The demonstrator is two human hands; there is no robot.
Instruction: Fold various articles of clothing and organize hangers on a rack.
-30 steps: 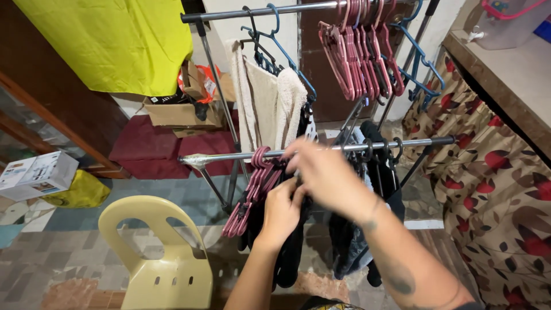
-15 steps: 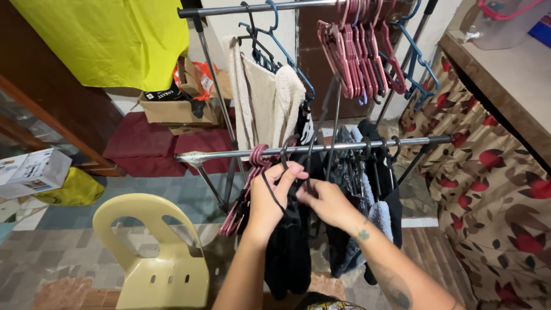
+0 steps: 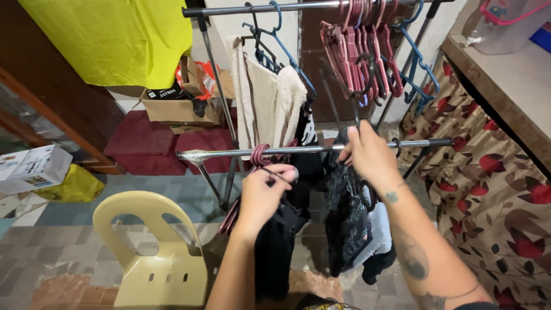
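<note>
Fingers of the left hand (image 3: 261, 192) are curled around a black garment (image 3: 275, 247) below the rail (image 3: 310, 149); its strap hides between them. Right hand (image 3: 370, 155) pinches a black hanger (image 3: 344, 115), holding a dark patterned cloth (image 3: 347, 221); its fingertips are hidden.

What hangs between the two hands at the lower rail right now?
In the head view, dark garments hang from the lower rail between the left hand and the right hand.

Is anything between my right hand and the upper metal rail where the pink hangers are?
Nothing solid blocks the right hand from the upper metal rail; pink plastic hangers and blue plastic hangers crowd the rail directly above.
</note>
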